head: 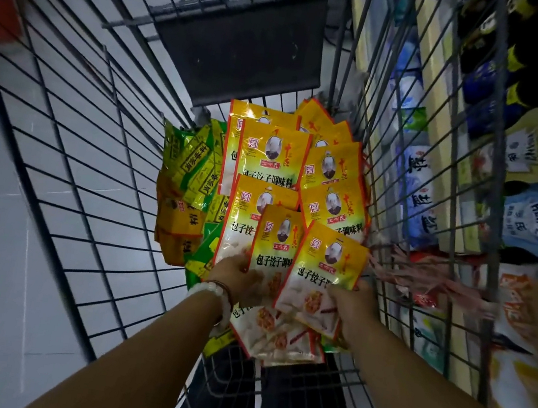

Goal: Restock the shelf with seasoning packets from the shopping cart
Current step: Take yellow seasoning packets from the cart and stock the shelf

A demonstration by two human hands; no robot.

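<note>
- Your right hand (355, 306) is gripping the lower edge of one yellow seasoning packet (323, 273) at the lower centre of the frame, fingers curled behind it.
- Your left hand (236, 277), with a pale bead bracelet (214, 291) on its wrist, is pinching the bottom of a neighbouring packet (276, 243).
- Both packets are showing yellow tops, a small oval portrait, red seals, black characters and pale dumpling pictures below.
- They are standing with long axes running up the frame, tops toward the upper edge, the right one tilting slightly rightward.
- More of the same are lying overlapped in the wire shopping cart (98, 180); green packets (193, 165) are sitting left of them.
- The shelf (443, 131) is running along the right edge.
</note>
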